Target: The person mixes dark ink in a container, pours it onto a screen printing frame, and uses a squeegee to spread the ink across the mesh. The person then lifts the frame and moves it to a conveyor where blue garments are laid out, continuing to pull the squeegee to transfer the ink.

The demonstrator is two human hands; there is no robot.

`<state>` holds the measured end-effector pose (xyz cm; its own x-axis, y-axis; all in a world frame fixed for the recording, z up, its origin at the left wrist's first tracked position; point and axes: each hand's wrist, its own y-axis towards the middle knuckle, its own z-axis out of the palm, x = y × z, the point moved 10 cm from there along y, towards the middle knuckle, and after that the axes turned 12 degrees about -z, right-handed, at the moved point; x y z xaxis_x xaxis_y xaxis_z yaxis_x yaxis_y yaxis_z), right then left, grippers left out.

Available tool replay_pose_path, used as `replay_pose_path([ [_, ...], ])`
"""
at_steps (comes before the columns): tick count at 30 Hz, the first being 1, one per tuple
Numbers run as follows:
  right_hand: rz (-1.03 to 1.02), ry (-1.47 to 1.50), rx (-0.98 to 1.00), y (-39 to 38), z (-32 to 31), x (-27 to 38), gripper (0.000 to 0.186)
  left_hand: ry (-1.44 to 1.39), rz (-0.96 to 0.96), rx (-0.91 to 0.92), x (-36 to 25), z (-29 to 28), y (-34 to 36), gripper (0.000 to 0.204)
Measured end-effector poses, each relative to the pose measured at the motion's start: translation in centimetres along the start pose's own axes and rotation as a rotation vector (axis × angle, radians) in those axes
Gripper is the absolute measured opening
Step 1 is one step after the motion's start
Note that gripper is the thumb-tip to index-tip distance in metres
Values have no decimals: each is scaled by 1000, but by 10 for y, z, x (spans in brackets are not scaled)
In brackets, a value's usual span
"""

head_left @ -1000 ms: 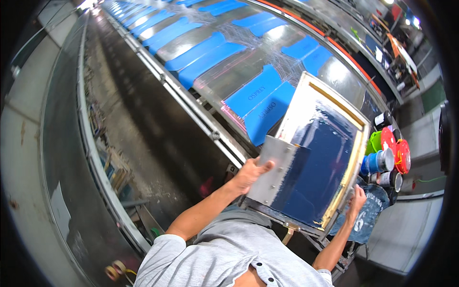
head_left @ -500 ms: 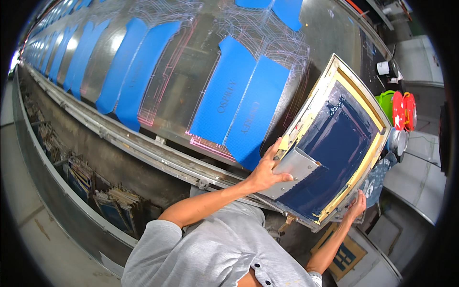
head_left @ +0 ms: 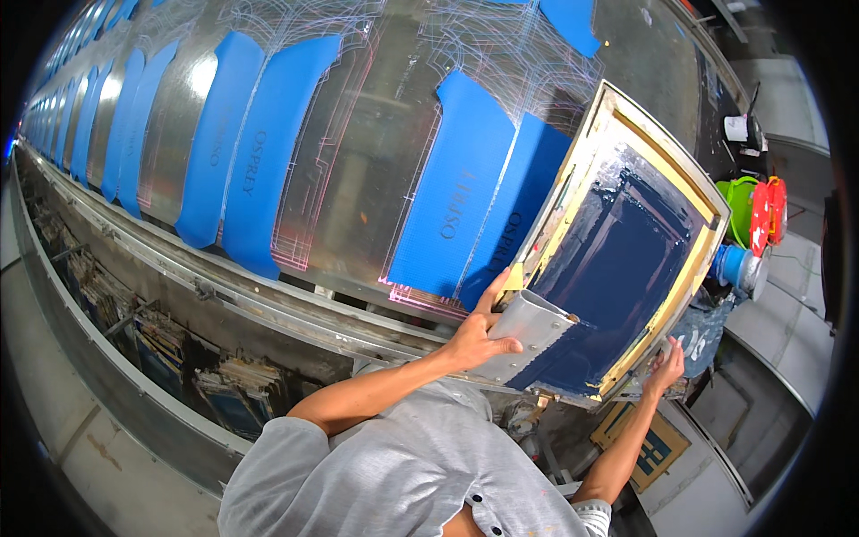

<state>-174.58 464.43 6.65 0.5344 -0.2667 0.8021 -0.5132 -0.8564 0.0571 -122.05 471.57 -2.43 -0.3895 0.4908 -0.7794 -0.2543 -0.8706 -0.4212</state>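
Nearer the blue pair than half a second ago, the screen now overlaps the right-hand piece, covering part of it; contact with the table is unclear. Left fingers grasp the metal squeegee at the screen's near left corner; the right hand curls by its right edge, grip uncertain.

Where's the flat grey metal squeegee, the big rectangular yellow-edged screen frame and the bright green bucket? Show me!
Flat grey metal squeegee (head_left: 534, 332): head view, on its broad plate.
Big rectangular yellow-edged screen frame (head_left: 713, 234): head view, on its right rim.
Bright green bucket (head_left: 740, 213): head view, on its side.
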Motion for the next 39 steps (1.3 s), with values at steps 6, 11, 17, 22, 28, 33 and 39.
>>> replay_pose_path([
  [6,-47,57,74,8,43,11,54,16,67,-96,-5,-28,-12,69],
  [11,-12,73,98,-2,94,8,59,-68,40,-183,-15,-64,-26,68],
  [17,15,160,200,17,10,5,56,-254,-64,-269,-7,31,-58,89],
  [22,42,252,172,4,8,-1,57,-291,-85,-261,-24,34,-58,72],
  [28,118,278,161,0,3,-15,53,-413,-95,-252,-19,34,-51,66],
  [33,58,382,170,0,4,-16,50,-391,-17,-218,-26,36,-51,75],
  [39,94,428,151,-3,2,-20,47,-359,71,-218,-60,55,-63,85],
])
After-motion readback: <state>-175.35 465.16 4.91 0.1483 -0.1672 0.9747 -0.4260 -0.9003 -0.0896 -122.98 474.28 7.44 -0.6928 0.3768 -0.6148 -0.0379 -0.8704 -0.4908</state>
